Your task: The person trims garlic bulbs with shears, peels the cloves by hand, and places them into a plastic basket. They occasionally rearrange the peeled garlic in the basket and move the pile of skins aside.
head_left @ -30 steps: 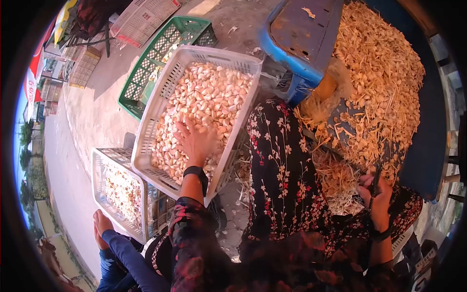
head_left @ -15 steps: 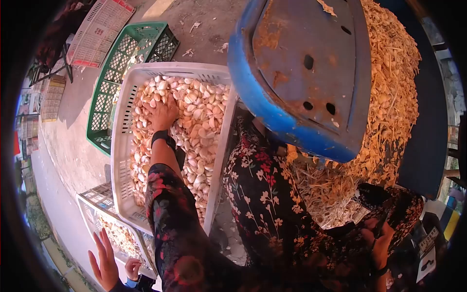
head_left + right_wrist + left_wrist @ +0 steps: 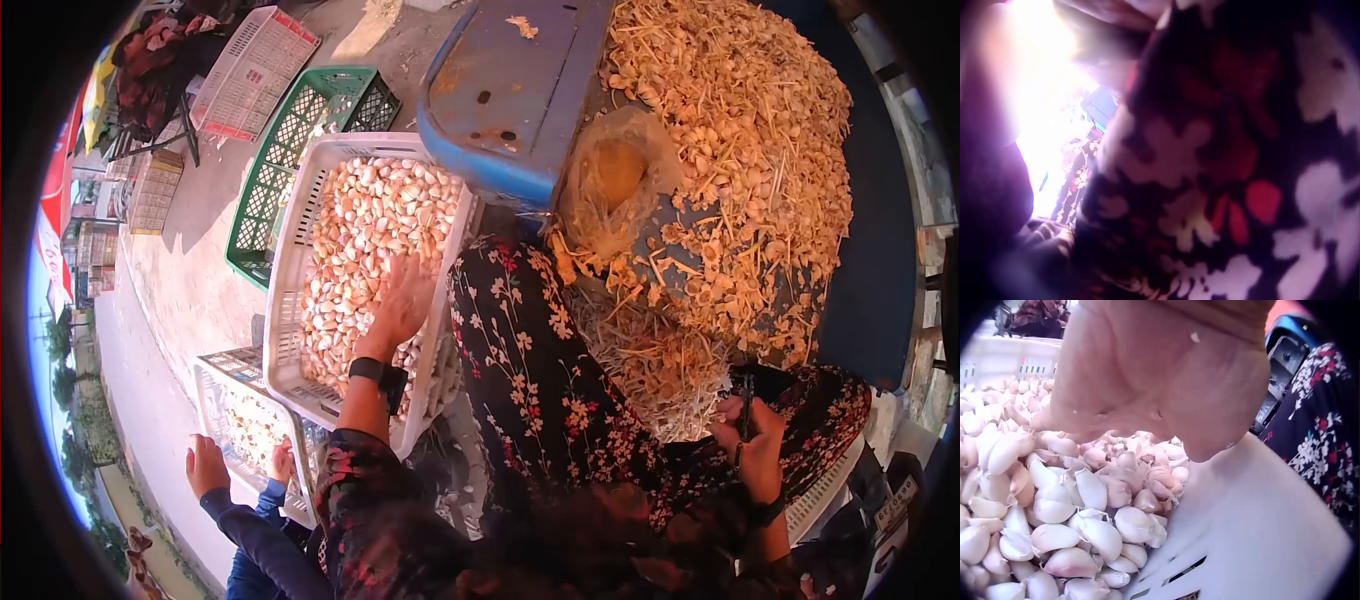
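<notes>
Garlic cloves [image 3: 345, 290] lie inside the white crate [image 3: 284, 318]. The left hand [image 3: 400, 308] is open over the cloves, toward the crate's right side. The right hand [image 3: 757, 448] grips a dark tool [image 3: 745, 405], well right of the crate.

No text reads for certain here. Plate [image 3: 895, 506] right of right hand [image 3: 755, 450]: dark characters, tilted, too small to call. Up beyond left hand [image 3: 403, 305], pale crate [image 3: 250, 80] shows small red mark, illegible. Far left of left hand, red-and-white cloth [image 3: 53, 245] carries lettering, blurred too.
</notes>
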A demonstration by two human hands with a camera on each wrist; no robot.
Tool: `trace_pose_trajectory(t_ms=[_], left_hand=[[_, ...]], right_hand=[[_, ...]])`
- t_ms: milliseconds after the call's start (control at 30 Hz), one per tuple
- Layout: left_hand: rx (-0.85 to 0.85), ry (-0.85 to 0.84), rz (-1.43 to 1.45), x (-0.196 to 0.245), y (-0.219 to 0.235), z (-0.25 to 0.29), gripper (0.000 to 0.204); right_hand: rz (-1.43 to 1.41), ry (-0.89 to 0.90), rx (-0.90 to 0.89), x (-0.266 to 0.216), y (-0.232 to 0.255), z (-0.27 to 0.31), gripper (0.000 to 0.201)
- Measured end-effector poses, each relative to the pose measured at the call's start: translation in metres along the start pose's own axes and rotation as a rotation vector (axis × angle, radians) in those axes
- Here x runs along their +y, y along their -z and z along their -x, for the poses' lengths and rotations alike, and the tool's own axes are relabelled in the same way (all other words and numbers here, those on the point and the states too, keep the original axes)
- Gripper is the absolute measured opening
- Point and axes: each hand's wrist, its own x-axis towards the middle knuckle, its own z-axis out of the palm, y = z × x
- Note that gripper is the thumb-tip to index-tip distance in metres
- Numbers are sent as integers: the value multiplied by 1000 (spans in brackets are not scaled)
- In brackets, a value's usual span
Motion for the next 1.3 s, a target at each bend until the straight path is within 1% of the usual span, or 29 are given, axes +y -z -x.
trace_pose_trajectory(t_ms=[33, 67, 100, 133, 167, 200, 233, 267, 300, 333, 367, 400, 467, 500, 567, 600, 633, 667, 700, 733, 767, 800, 867, 967, 1067, 1100, 1200, 1233, 1300], left_hand=[[153, -31, 44, -9, 1, 6, 63], [305, -71, 93, 6, 15, 11, 63], [408, -72, 82, 33, 38, 22, 61], [498, -89, 85, 71, 63, 37, 60], [499, -83, 532, 113, 78, 59, 59], [395, -162, 729, 163, 98, 86, 58], [285, -385, 940, 199, 103, 111, 64], [8, -685, 1152, 232, 109, 134, 66], [-301, -830, 1275, 255, 113, 163, 75], [-797, -1005, 1144, 277, 126, 170, 70], [-957, -1199, 1140, 300, 120, 179, 70], [-1037, -1394, 1205, 322, 107, 191, 71], [-1128, -1645, 1302, 344, 96, 197, 72], [-1180, -1655, 1246, 351, 101, 191, 74], [-1283, -1747, 942, 356, 110, 159, 74], [-1173, -1677, 889, 363, 109, 140, 48], [-1063, -1608, 839, 369, 102, 126, 33], [-645, -1203, 967, 370, 81, 137, 30], [-402, -1118, 943, 375, 52, 114, 34], [-383, -906, 783, 373, 28, 84, 26], [-382, -562, 687, 384, 6, 61, 28], [-286, -640, 540, 376, -28, 25, 45], [124, -726, 43, 347, -102, -32, 50], [136, -675, 1, 327, -158, -58, 58], [179, -758, -141, 323, -166, -61, 58], [180, -771, -135, 325, -165, -63, 59], [212, -658, -239, 340, -166, -68, 58], [275, -721, -286, 342, -170, -71, 57], [89, -786, -73, 345, -171, -64, 55]], right_hand=[[-29, 48, 3, 8, 3, 1, 21], [-57, 96, 15, 15, 5, 0, 20], [-215, 14, 19, 21, 6, 1, 19], [-208, 91, 52, 30, 7, -2, 18], [-290, 36, 43, 32, 9, -2, 19], [-281, 38, 94, 34, 13, -3, 20], [-215, -20, 88, 33, 22, -2, 20], [-344, -3, 128, 35, 22, -4, 20], [-360, -31, 128, 32, 26, -3, 19], [-377, -5, 158, 30, 28, -2, 17], [-443, -8, 179, 30, 29, 2, 17], [-506, -1, 197, 28, 32, 6, 16], [-587, 84, 305, 15, 36, 21, 17], [-593, 96, 317, 17, 38, 25, 17], [-579, 88, 343, 21, 45, 21, 17], [-583, 69, 348, 25, 45, 17, 16], [-516, 31, 323, 22, 55, 9, 16], [-496, 59, 337, 17, 65, 0, 16], [-471, 85, 353, 11, 74, -10, 17], [-444, 108, 368, 8, 83, -22, 17], [-361, 139, 443, 10, 90, -38, 19], [-276, 172, 514, 16, 98, -56, 22], [-105, 63, 642, 48, 116, -96, 24], [262, -98, 783, 100, 126, -130, 24], [231, -185, 839, 147, 117, -131, 24], [292, -186, 844, 163, 112, -133, 29], [434, -15, 842, 189, 98, -134, 29], [468, 47, 793, 188, 94, -136, 30], [201, 8, 521, 164, 89, -126, 29]])
